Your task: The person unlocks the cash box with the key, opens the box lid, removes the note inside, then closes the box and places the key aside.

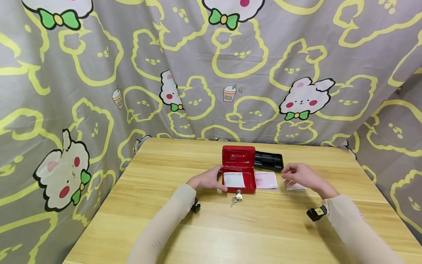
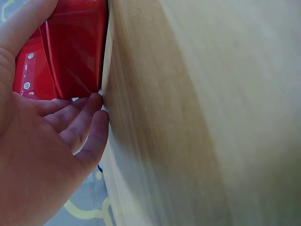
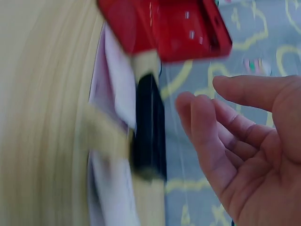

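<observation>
A red cash box [image 1: 250, 180] stands on the table with its lid [image 1: 239, 157] raised. Inside it lies a greenish-white banknote [image 1: 234, 180]. My left hand [image 1: 208, 179] holds the box's left side, thumb at the front corner and fingers along the side toward the back. To the right of the box lies a pile of pink banknotes [image 1: 265, 180]. Farther right, my right hand [image 1: 304, 177] hovers over another small pile of notes [image 1: 295, 187], partly hiding it. A gap separates that hand's thumb from its fingertips [image 3: 203, 106], with nothing between them.
Behind the pink notes sits a black compartment tray [image 1: 269, 161], against the box's right rear. Keys [image 1: 234, 200] hang at the lock on the box's front. A patterned curtain [image 1: 197, 121] borders the wooden table [image 1: 244, 234] at the back and sides.
</observation>
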A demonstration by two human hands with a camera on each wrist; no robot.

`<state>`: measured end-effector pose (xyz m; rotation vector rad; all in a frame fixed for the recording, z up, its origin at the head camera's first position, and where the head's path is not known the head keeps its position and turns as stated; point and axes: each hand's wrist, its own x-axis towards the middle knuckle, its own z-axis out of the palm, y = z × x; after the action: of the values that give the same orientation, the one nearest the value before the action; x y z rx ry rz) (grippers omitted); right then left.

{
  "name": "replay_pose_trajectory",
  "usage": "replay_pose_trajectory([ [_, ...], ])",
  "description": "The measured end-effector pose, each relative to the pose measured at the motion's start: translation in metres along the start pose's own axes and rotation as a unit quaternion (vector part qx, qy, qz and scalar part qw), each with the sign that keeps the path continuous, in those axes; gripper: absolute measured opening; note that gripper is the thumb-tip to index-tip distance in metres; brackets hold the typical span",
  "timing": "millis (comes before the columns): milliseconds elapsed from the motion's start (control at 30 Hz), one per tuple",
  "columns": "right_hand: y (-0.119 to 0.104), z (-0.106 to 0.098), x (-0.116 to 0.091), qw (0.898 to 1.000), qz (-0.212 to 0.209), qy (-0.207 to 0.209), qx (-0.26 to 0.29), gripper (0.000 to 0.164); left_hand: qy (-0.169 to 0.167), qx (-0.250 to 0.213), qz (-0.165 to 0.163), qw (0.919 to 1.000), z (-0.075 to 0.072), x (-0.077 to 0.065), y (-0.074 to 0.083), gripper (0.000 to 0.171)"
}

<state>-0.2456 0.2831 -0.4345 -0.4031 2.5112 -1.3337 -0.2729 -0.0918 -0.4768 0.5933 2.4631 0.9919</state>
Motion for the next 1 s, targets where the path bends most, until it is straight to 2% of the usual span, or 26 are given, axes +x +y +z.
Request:
replay_pose_trajectory([
  [300, -0.035, 0.043, 0.021, 0.997, -0.023, -0.051, 0.062, 0.029, -0.001, 0.003, -0.002, 1.0, 0.0, 0.0, -0.001, 0.107],
  [600, -0.051, 0.079, 0.045, 0.997, -0.005, -0.072, 0.021, 0.028, -0.002, 0.011, -0.001, 0.9999, 0.001, 0.0, 0.0, 0.107],
  [767, -0.053, 0.09, 0.054, 0.996, 0.011, -0.087, 0.028, 0.023, 0.001, 0.011, 0.0, 0.9999, 0.0, 0.0, 0.001, 0.106],
  [867, -0.053, 0.096, 0.057, 0.995, 0.006, -0.1, 0.027, 0.022, -0.001, 0.009, -0.003, 1.0, 0.001, 0.0, 0.0, 0.106],
  [1000, -0.055, 0.102, 0.061, 0.996, 0.013, -0.091, 0.005, 0.02, -0.002, 0.006, -0.006, 1.0, 0.001, 0.001, -0.001, 0.107],
])
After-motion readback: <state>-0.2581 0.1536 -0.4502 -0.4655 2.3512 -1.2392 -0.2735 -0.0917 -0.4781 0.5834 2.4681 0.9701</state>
